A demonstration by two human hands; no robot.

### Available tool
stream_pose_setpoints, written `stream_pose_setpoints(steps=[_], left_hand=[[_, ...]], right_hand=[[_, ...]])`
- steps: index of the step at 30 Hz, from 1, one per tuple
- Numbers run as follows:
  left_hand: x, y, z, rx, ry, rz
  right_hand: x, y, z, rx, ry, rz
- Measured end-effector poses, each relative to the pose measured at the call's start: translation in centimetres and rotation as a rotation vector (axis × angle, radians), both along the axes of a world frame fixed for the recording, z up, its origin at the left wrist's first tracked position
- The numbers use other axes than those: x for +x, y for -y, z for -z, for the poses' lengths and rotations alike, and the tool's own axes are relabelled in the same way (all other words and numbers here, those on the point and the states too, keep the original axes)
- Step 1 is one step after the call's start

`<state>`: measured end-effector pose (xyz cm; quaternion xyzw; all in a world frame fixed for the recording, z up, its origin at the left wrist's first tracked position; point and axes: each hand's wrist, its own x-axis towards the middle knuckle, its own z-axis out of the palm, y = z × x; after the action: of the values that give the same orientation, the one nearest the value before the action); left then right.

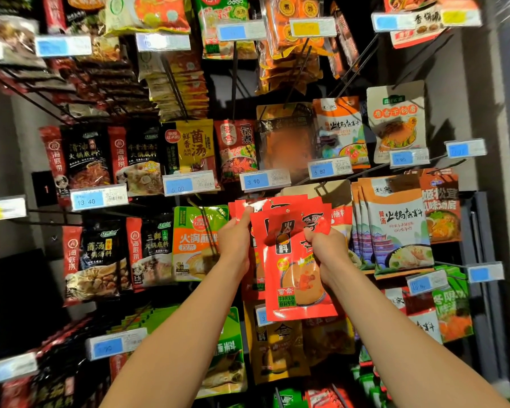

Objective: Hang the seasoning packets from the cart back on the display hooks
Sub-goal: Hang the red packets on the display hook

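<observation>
Both my hands hold a small stack of red seasoning packets [298, 284] up against the display wall, in the middle of the head view. My left hand [236, 240] pinches the stack's upper left corner between thumb and fingers. My right hand [326, 251] grips the front packet near its top right, fingers curled round it. The packets' tops sit just below a black wire hook [321, 187] beside the 3.90 price tag [265, 179]. Whether any packet hangs on the hook I cannot tell. The cart is out of view.
Hanging packets fill the wall all around: a green-and-orange packet [196, 242] to the left, white-and-orange packets [395, 228] to the right, yellow-brown ones [280, 348] below. Price tags on long wire hooks [178, 185] stick out toward me. A grey pillar [495, 113] bounds the right side.
</observation>
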<state>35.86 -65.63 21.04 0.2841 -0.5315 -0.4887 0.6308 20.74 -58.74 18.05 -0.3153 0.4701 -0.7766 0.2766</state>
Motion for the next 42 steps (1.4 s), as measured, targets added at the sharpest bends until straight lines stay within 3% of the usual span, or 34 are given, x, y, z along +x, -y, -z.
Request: stream_pose_setpoints(steps=[9,26,42], left_hand=[[0.6,-0.5,-0.3,-0.005,-0.165,0.07],[0.2,0.4,-0.2,-0.086,-0.127,0.053],[-1.0,2.4,-1.8,0.046,-0.197,0.008]], right_hand=[[0.2,0.1,0.7,0.031,-0.079,0.014],[0.5,-0.4,0.3,-0.034,-0.09,0.073],[-0.1,1.3,-1.1,0.03,-0.07,0.03]])
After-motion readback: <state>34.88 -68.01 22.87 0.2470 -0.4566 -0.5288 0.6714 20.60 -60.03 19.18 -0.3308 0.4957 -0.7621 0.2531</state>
